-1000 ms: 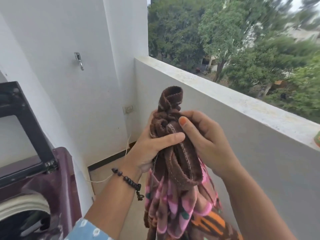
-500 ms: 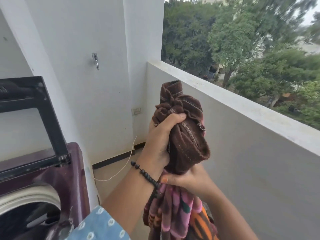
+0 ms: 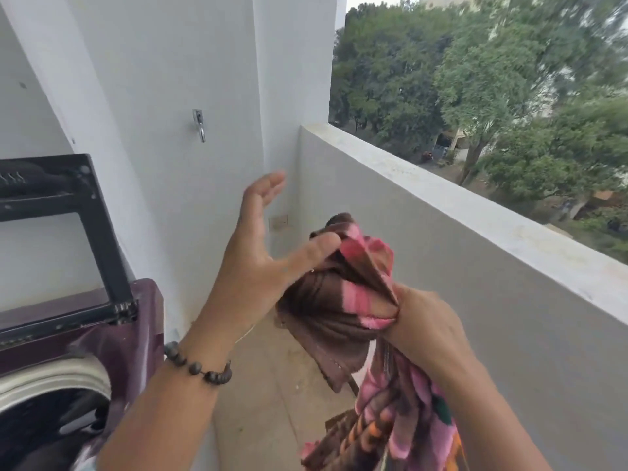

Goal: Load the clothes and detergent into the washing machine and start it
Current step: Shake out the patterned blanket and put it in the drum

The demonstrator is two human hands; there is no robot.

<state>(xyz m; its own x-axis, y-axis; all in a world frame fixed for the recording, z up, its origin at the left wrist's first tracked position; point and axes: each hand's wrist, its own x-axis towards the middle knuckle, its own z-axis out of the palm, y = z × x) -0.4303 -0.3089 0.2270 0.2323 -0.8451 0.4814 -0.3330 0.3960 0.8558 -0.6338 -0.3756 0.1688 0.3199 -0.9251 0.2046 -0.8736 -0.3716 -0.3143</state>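
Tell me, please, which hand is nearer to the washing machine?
Left. The left hand is raised, open, just right of the washing machine; the right hand grips the cloth farther right.

Open drum mouth (image 3: 51, 399) at 8 o'clock, reachable past raised lid (image 3: 68, 212) at 9. Parapet wall (image 3: 475, 266) blocks 3 o'clock; bare floor (image 3: 272, 385) between.

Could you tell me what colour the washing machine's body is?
The washing machine is dark maroon-purple, seen in the head view.
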